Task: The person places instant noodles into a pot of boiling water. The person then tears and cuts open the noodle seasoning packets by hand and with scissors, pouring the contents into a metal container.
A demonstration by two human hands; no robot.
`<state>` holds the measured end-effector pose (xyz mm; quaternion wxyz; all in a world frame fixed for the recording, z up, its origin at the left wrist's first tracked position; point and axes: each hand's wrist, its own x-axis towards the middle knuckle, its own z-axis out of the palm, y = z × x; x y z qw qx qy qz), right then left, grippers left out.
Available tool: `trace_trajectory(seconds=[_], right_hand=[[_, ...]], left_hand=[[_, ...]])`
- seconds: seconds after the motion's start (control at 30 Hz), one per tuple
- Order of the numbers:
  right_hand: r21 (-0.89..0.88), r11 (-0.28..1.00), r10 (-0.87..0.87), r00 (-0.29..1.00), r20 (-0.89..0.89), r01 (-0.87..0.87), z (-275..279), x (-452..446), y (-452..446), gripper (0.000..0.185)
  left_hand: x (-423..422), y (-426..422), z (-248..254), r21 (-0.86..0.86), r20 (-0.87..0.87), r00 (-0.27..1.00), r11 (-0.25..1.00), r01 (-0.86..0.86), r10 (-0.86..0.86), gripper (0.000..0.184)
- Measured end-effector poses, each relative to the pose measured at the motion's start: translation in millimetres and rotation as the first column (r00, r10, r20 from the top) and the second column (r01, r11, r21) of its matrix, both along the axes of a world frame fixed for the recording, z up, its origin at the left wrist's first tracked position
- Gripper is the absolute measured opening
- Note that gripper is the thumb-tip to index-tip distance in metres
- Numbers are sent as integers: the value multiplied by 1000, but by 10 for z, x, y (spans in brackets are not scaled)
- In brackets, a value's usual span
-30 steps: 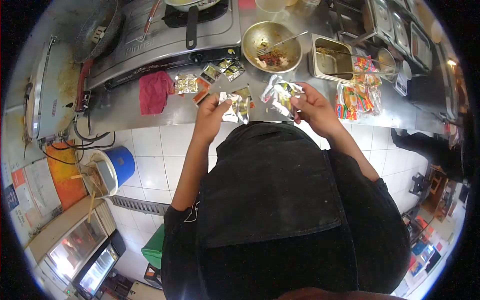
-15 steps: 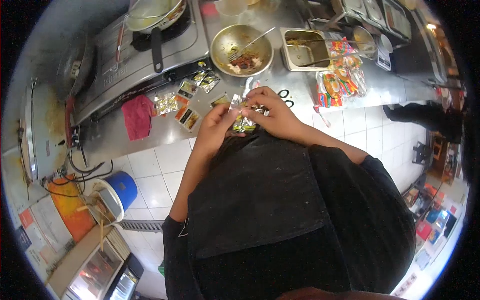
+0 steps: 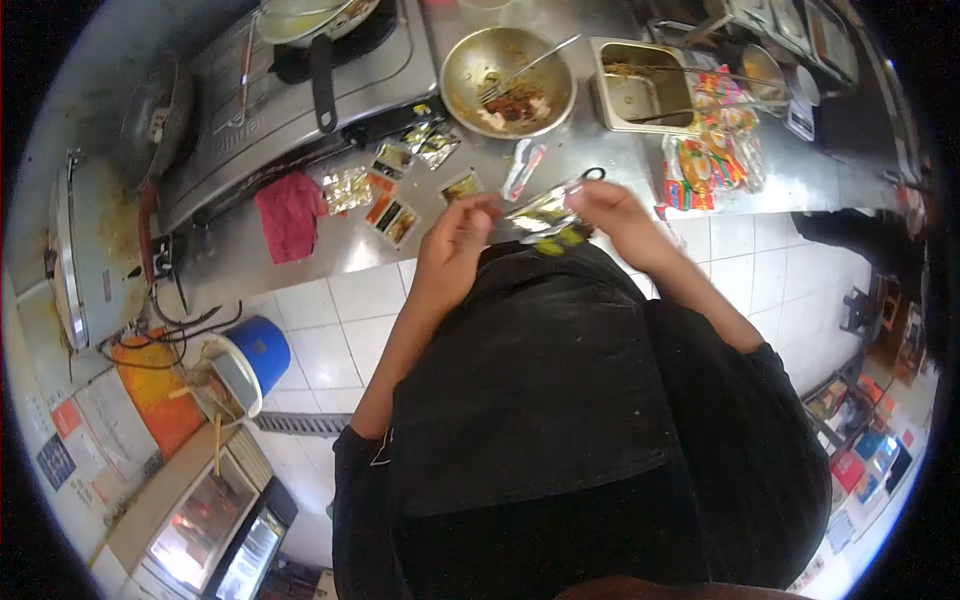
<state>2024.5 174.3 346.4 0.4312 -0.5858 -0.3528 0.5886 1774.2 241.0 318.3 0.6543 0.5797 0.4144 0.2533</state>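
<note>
The sachet [image 3: 545,212] is hanging between your hands, on your side of the bowl [image 3: 556,88], its foil catching light and green patches showing low on it. Your right hand [image 3: 622,225] is pinching its right end between thumb and fingers. Your left hand [image 3: 455,250] is curling narrow beside its other end; whether it is gripping the foil, I cannot tell. A white strip [image 3: 522,168] is lying just in front of the bowl, and a fork [image 3: 535,66] is resting inside among food scraps [image 3: 517,108]. Loose packets [image 3: 393,220] and a red cloth [image 3: 288,217] are lying left of the bowl, towards you. Right of it, a metal tray [image 3: 632,98] is standing, with noodle packs [image 3: 708,165] lying beyond.
</note>
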Motion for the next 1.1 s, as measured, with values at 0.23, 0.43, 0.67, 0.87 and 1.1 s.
trace_trajectory(seconds=[0.23, 0.43, 0.67, 0.87, 1.1], right_hand=[[-20, 999, 41, 990, 132, -39, -49, 688, -89, 26], [-80, 982, 182, 966, 186, -170, 272, 437, 82, 20], [-33, 981, 193, 942, 275, -191, 206, 203, 101, 29], [-5, 995, 97, 956, 276, -99, 170, 223, 61, 29], [0, 998, -68, 980, 188, 70, 31, 397, -108, 25]], left_hand=[[-474, 134, -51, 16, -60, 965, 967, -255, 255, 42], [-614, 169, -207, 286, -227, 928, 931, -226, 295, 30], [-1257, 871, -1025, 823, -534, 506, 553, 130, 677, 37], [-1267, 1105, -889, 640, -763, 322, 722, 263, 560, 33], [-1492, 1155, -768, 806, -573, 405, 579, 122, 712, 26]])
